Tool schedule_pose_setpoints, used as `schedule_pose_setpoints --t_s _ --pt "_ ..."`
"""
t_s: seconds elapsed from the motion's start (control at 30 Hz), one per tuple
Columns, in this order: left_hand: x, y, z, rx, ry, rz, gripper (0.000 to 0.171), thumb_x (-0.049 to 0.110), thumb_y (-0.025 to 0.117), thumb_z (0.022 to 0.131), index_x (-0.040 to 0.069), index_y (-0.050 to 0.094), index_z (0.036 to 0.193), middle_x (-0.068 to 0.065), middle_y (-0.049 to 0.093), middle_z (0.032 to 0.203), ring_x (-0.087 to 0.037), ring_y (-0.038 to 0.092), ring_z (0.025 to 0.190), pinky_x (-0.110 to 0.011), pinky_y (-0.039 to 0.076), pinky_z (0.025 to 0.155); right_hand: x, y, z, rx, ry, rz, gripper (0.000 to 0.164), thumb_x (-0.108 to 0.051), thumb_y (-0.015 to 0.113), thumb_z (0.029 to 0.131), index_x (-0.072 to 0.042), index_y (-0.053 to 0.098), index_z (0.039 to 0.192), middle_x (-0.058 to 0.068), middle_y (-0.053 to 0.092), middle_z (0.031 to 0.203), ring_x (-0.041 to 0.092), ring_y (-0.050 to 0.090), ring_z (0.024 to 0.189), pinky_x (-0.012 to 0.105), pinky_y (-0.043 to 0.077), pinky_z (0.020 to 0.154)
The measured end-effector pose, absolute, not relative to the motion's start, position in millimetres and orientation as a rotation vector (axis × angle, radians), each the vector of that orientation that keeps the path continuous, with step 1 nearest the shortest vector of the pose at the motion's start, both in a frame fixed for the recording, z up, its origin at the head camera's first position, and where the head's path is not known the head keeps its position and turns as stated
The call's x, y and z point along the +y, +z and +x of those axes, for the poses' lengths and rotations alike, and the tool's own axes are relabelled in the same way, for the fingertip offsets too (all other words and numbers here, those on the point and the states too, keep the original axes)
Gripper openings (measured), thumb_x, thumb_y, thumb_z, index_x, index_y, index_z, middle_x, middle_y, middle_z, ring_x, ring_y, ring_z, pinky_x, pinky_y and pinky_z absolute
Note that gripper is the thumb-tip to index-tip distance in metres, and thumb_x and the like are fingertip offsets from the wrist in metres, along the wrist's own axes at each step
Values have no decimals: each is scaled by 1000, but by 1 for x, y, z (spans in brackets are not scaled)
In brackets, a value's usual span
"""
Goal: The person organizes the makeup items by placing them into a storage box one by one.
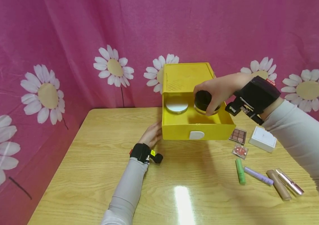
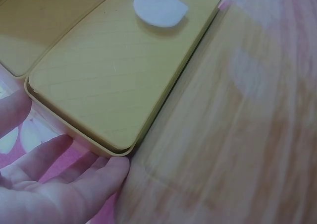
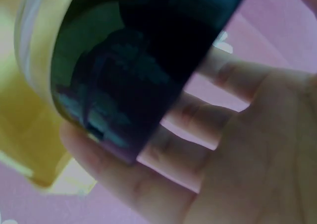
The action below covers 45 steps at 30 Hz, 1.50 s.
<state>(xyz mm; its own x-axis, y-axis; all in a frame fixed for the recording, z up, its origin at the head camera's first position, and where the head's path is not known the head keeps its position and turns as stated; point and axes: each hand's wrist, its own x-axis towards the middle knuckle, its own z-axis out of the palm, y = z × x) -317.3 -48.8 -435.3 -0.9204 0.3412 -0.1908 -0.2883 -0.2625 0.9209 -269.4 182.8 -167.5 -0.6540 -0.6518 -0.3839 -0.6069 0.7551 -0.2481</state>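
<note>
A yellow box (image 1: 187, 73) stands on the table with its yellow drawer (image 1: 176, 132) pulled out toward me. My right hand (image 1: 222, 89) grips a round jar with a glossy black lid (image 1: 203, 99) over the right part of the drawer. In the right wrist view the fingers curve round the black lid (image 3: 124, 80), and a clear band shows below it. A white round compact (image 1: 177, 103) lies at the left in the drawer. My left hand (image 1: 151, 135) rests against the box's left side; its fingertips (image 2: 116, 169) touch the lower corner in the left wrist view.
Right of the drawer lie an eyeshadow palette (image 1: 238, 136), a small red-toned compact (image 1: 240, 151) and a white box (image 1: 263, 139). Nearer are a green tube (image 1: 240, 171), a lilac tube (image 1: 258, 176), a beige tube (image 1: 279, 185) and a shiny pink tube (image 1: 289, 182). A pink flowered curtain (image 1: 137, 28) hangs behind.
</note>
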Motion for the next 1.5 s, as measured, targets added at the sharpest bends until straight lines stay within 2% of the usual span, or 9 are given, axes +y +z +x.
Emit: schedule_pose_setpoints --t_s 0.17,0.4,0.67,1.0,1.5 --pt "-49 -435 -318 1615 2233 49 46 22 45 97 9 36 141 -14 45 136 -23 46 117 -36 40 91 164 -173 -272 2478 -93 -1008 65 -31 80 69 -4 47 118 9 52 109 23 47 96 36 42 82" --pt "-49 -434 -317 1602 2241 76 47 20 43 98 7 31 142 -17 42 138 -28 42 123 -42 36 100 138 -184 -276 2419 -78 -1098 56 -23 78 69 -5 49 113 6 54 102 20 49 92 32 42 81" --pt "-48 -435 -317 1617 2228 61 46 20 41 99 6 31 142 -17 42 138 -26 44 121 -40 38 97 117 -198 -278 2408 -12 -1049 58 -24 78 72 -10 47 120 6 51 109 21 45 100 33 39 86" --pt "-49 -435 -319 1597 2237 34 47 22 45 98 7 34 141 -15 42 138 -28 41 125 -45 32 103 109 -204 -284 2311 -40 -1100 61 -24 78 73 -6 44 121 8 50 112 22 46 103 35 40 91" --pt "-50 -434 -319 1606 2223 20 45 23 45 98 9 37 140 -14 45 136 -24 44 121 -42 35 100 109 -221 -294 2212 -63 -1209 60 -17 78 72 -4 45 120 9 48 112 22 45 103 37 40 91"
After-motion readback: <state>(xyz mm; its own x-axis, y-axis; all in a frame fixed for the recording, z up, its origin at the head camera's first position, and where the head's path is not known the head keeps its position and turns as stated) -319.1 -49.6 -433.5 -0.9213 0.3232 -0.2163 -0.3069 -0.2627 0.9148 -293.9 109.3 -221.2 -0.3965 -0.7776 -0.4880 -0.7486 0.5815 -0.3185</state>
